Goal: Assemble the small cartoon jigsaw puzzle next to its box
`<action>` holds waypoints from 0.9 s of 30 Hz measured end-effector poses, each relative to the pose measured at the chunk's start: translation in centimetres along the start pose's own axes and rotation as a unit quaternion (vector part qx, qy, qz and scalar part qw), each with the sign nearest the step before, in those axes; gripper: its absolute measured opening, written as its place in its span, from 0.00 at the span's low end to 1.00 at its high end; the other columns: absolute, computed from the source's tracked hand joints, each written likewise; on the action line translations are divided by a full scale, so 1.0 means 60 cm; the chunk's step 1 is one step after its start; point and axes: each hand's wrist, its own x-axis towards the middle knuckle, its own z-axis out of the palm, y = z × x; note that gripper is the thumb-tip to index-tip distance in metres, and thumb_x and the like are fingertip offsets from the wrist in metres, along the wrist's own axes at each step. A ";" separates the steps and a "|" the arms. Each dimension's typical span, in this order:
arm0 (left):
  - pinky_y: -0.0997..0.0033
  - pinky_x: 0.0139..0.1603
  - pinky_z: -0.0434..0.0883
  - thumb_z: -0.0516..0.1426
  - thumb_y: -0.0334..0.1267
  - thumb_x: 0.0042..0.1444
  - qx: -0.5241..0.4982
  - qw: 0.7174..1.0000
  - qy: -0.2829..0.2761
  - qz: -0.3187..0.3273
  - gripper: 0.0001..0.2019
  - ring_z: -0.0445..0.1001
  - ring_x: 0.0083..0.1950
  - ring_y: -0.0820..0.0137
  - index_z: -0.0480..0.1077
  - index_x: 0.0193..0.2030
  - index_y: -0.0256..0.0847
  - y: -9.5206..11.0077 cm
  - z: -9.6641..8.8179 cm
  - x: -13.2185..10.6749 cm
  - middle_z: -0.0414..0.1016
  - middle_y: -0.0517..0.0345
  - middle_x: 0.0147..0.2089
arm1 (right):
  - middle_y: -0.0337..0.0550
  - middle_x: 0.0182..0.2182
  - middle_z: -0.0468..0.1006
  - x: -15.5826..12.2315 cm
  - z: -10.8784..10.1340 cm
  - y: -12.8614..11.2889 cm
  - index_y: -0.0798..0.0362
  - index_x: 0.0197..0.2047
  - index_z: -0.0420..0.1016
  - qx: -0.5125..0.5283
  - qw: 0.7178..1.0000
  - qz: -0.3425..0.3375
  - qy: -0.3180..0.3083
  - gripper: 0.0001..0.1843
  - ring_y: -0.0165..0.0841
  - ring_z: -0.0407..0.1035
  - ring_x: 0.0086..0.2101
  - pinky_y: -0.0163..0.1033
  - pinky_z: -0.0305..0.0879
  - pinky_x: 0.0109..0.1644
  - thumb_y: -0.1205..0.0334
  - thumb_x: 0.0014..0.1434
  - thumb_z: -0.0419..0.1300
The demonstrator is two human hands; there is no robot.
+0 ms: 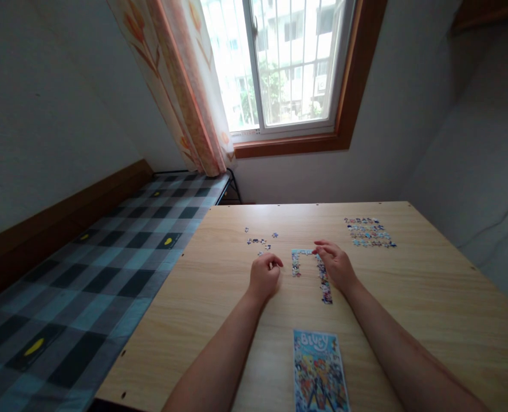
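Observation:
A partly joined jigsaw puzzle [325,286] lies on the table, with a top edge, a short left side and a longer right side. My right hand [336,268] is over its upper right corner, fingers stretched out and fingertips at the top edge. Left of the puzzle, my left hand [265,274] rests with curled fingers; whatever they may hold is hidden. Just beyond it are several loose puzzle pieces [256,241]. Nearer to me, between my forearms, lies a colourful picture sheet [320,372] marked "Bluey".
Rows of puzzle pieces [369,233] are laid out at the table's far right. The light wooden table [434,297] reaches toward the wall below a window [296,63]. A bed with a checked cover [107,263] adjoins its left edge, near a flowered curtain [180,86].

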 end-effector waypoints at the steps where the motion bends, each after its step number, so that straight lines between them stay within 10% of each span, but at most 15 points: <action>1: 0.73 0.32 0.62 0.52 0.23 0.43 -0.003 1.000 0.010 -0.002 0.12 0.66 0.27 0.72 0.75 0.24 0.40 -0.001 -0.002 0.001 0.72 0.62 0.25 | 0.52 0.49 0.80 0.000 0.000 -0.001 0.49 0.33 0.83 0.000 1.000 0.002 0.000 0.23 0.47 0.70 0.54 0.56 0.60 0.63 0.40 0.62 0.58; 12: 0.71 0.34 0.65 0.53 0.27 0.47 0.035 0.969 0.209 -0.128 0.10 0.69 0.29 0.70 0.75 0.28 0.41 -0.050 -0.061 0.039 0.74 0.60 0.29 | 0.51 0.48 0.80 -0.001 -0.001 -0.003 0.49 0.32 0.83 -0.003 1.000 0.005 0.011 0.19 0.46 0.71 0.52 0.54 0.62 0.61 0.45 0.62 0.58; 27: 0.64 0.51 0.70 0.56 0.29 0.56 0.205 0.971 0.062 -0.106 0.12 0.75 0.45 0.62 0.81 0.40 0.42 -0.058 -0.049 0.041 0.78 0.51 0.42 | 0.51 0.46 0.80 -0.001 -0.002 0.001 0.50 0.31 0.82 -0.008 1.000 -0.001 0.019 0.18 0.45 0.72 0.50 0.51 0.64 0.58 0.48 0.62 0.57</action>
